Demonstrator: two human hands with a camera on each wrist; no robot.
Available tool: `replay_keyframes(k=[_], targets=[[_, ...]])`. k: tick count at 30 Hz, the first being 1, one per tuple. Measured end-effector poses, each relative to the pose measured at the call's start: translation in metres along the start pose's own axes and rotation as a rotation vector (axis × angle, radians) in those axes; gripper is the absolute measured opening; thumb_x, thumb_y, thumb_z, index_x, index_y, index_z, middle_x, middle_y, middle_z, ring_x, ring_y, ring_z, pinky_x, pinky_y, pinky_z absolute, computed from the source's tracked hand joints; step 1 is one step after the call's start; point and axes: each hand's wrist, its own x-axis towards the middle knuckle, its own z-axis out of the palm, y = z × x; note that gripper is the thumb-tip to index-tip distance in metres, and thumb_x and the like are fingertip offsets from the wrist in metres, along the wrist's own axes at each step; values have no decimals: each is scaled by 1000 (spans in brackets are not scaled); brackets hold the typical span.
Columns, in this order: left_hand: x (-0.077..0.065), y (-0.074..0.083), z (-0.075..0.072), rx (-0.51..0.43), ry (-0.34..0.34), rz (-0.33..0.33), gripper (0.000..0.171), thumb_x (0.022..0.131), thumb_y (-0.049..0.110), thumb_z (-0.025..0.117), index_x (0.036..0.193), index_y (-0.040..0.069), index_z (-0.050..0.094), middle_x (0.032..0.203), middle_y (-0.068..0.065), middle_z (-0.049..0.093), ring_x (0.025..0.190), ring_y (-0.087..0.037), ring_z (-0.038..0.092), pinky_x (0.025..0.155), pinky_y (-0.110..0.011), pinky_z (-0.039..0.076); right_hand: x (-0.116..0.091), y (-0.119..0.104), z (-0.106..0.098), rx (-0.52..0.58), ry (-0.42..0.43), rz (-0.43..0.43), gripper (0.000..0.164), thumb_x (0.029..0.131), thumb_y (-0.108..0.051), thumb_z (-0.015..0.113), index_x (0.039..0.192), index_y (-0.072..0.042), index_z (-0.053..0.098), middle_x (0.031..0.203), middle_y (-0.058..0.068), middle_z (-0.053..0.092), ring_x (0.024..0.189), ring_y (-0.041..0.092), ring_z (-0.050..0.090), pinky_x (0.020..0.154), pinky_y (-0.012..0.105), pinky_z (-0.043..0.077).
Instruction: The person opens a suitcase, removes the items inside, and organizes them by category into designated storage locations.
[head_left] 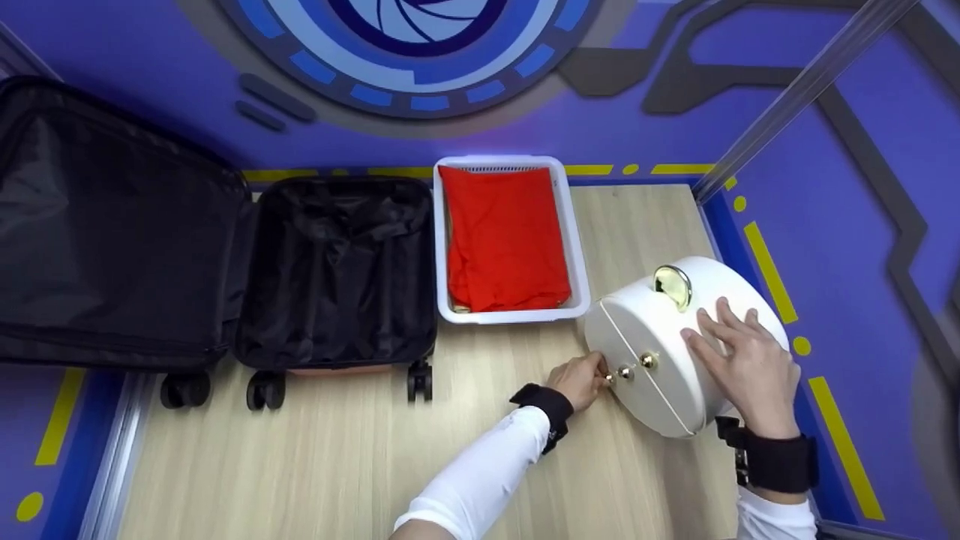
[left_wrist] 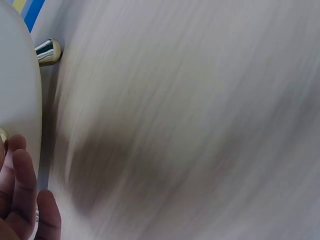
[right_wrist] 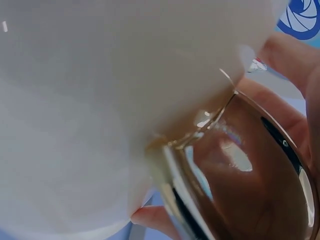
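Note:
A white round storage box (head_left: 724,300) with gold knobs on its front face and a gold handle (head_left: 673,286) on top stands at the right of the table. My left hand (head_left: 579,381) is at its front and pinches the lowest gold knob (head_left: 609,379). In the left wrist view, the fingers (left_wrist: 22,185) curl by a knob, and a short gold foot (left_wrist: 48,52) shows under the box. My right hand (head_left: 750,367) rests on the box's curved top with its fingers spread. Seen from the right wrist, the shiny handle (right_wrist: 240,165) fills the foreground.
A white basket (head_left: 580,300) with folded red cloth (head_left: 506,232) stands left of the box, against the back wall. Beyond it lies an open black-lined suitcase (head_left: 337,277), its lid (head_left: 112,225) spread to the left. A blue side panel (head_left: 847,300) borders the table at right.

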Motion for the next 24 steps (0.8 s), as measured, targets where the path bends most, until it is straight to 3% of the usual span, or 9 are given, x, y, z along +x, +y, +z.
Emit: replay_keyframes(k=[5,9,14,16,18,21,24], targets=[[-3,-3,-6,-60,-29,-1,14,104,32,80,114,28,72,98,17,80,78,4,61,65,-19,42,0,0,0,8,-13,-1,46,95,-30,89,135,-9,80,153,21,69,144,64,57,78,83,56],[-18,-2,-26,-74,8,67,10,106,31,76,115,27,73,103,17,78,87,4,67,71,-20,49,-2,0,-1,4,-3,-34,46,94,-25,90,135,-7,80,152,24,69,141,66,58,79,84,56],[-57,11,-94,-102,44,162,15,108,21,70,122,15,75,115,3,81,105,-12,78,85,-26,60,-4,-6,-3,-48,70,-102,41,90,-23,92,127,-5,84,141,25,76,128,61,70,65,77,57],[-73,10,-122,-122,55,183,18,108,15,69,125,12,74,117,-1,83,103,-15,80,84,-24,59,-7,-12,-2,-66,111,-131,41,89,-23,93,125,-4,84,138,24,78,124,58,73,61,75,57],[-86,1,-140,-105,103,209,19,109,14,68,126,12,74,116,-2,84,98,-15,80,82,-22,58,-10,-20,0,-66,152,-163,43,89,-21,93,126,-3,83,137,24,79,122,57,74,63,75,58],[-107,-17,-167,-59,220,249,19,108,14,68,126,12,74,114,-3,83,90,-16,80,78,-25,60,-19,-33,6,-35,189,-179,47,87,-18,92,130,0,80,141,27,76,129,59,70,84,79,60],[-127,-34,-191,0,395,291,18,105,10,72,122,9,75,110,-5,80,88,-18,80,76,-31,64,-30,-44,17,0,214,-190,52,85,-14,92,131,3,77,146,31,71,137,63,63,109,84,49]])
